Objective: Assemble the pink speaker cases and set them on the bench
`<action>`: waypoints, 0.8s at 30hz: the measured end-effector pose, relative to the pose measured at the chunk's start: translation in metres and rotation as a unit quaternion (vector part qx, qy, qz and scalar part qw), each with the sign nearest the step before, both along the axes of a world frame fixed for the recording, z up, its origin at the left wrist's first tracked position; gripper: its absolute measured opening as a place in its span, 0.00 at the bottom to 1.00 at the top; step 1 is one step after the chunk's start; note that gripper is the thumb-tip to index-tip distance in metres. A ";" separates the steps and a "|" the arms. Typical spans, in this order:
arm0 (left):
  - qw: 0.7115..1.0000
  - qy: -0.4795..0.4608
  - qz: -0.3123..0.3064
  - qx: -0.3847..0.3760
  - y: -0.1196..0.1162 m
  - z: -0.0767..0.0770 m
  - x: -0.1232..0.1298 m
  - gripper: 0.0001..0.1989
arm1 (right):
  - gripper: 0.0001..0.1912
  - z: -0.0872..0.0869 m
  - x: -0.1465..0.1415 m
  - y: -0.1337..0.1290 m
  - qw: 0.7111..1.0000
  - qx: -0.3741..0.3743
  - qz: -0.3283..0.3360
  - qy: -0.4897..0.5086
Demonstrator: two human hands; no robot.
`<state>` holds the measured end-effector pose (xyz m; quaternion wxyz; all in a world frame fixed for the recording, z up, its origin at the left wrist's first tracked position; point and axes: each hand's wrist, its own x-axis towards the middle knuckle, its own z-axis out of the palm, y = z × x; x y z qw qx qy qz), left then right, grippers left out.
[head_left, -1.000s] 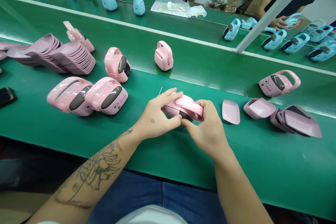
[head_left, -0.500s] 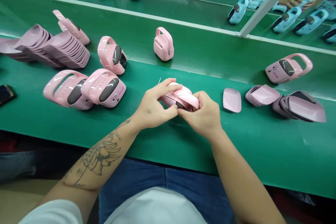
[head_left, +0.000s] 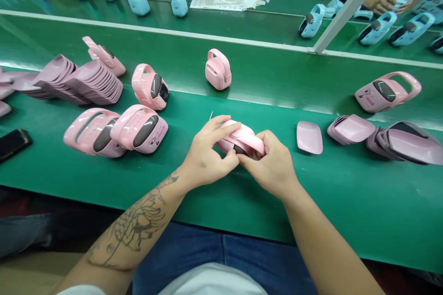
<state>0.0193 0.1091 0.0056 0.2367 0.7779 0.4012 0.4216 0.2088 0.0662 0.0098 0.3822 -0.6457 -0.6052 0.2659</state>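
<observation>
A pink handled plastic case (head_left: pixel 238 132) remains grasped at centre frame by the left hand (head_left: pixel 207 152) and right hand (head_left: pixel 272 166), above the green conveyor belt (head_left: pixel 346 198); no release has been made.

Shell stack (head_left: pixel 86 80) left, second stack (head_left: pixel 349 129) right, phone (head_left: pixel 13 144) farther left, on a conveyor belt (head_left: pixel 346 203)
</observation>
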 end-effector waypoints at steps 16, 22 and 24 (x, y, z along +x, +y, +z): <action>0.995 -0.055 -0.004 -0.083 -0.003 0.003 -0.001 0.27 | 0.24 -0.003 -0.010 0.000 0.998 0.023 -0.059 0.006; 0.990 -0.039 0.043 -0.128 -0.007 0.009 0.001 0.27 | 0.24 -0.001 -0.012 0.001 0.998 -0.003 -0.061 0.010; 0.988 -0.038 0.043 -0.145 -0.007 0.011 0.001 0.26 | 0.25 -0.001 -0.011 0.002 0.998 0.001 -0.062 0.007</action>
